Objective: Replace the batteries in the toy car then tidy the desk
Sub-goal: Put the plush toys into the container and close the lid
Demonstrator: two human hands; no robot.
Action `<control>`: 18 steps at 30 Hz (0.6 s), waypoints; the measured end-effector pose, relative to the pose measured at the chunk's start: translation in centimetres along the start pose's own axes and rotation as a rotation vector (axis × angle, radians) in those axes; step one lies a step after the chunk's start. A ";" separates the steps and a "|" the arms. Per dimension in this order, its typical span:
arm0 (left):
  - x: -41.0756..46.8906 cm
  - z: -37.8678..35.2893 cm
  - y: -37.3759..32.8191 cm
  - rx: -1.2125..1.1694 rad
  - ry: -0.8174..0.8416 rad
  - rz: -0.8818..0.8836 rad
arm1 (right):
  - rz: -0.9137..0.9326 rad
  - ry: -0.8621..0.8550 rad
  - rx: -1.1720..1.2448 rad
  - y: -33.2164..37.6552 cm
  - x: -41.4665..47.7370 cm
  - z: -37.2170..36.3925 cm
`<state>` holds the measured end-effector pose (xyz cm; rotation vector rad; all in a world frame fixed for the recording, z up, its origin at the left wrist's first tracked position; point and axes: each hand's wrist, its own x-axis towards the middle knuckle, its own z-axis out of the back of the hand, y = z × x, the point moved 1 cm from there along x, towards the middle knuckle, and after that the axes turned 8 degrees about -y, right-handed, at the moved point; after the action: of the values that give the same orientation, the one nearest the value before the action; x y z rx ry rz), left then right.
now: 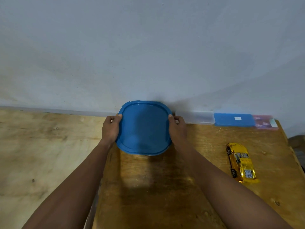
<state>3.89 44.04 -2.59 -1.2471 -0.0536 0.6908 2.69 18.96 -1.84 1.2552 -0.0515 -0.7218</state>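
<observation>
Both hands clasp a blue lid [143, 128] at the wall: the left hand [110, 128] and right hand [177, 128] curl round its opposite edges. The gold toy car [241, 162] sits on the desk [156, 187], well to the right. Behind it a clear case [196, 117], a blue case [233, 119] and a pink case [264, 122] line the wall. The blue case's white label [237, 118] is too blurred to read.

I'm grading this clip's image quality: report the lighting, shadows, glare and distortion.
Head view: dim light; the blue lid, gripped by left hand and right hand, throws a dark shadow on the desk toward the camera; glare glints on the gold toy car; the wide lens bows the foot of the wall; the clear case looks soft.
</observation>
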 end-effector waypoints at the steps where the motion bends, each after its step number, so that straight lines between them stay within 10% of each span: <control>1: 0.2 -0.1 -0.2 0.022 0.003 -0.035 | 0.015 -0.012 -0.013 0.2 0.1 -0.3; 18: -1.3 -0.4 -0.7 -0.113 -0.168 -0.077 | 0.065 -0.161 0.239 -0.2 -0.5 -0.4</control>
<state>3.30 42.92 -1.63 -1.2857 -0.2815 0.7318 2.39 19.52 -1.93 1.4132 -0.3173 -0.7750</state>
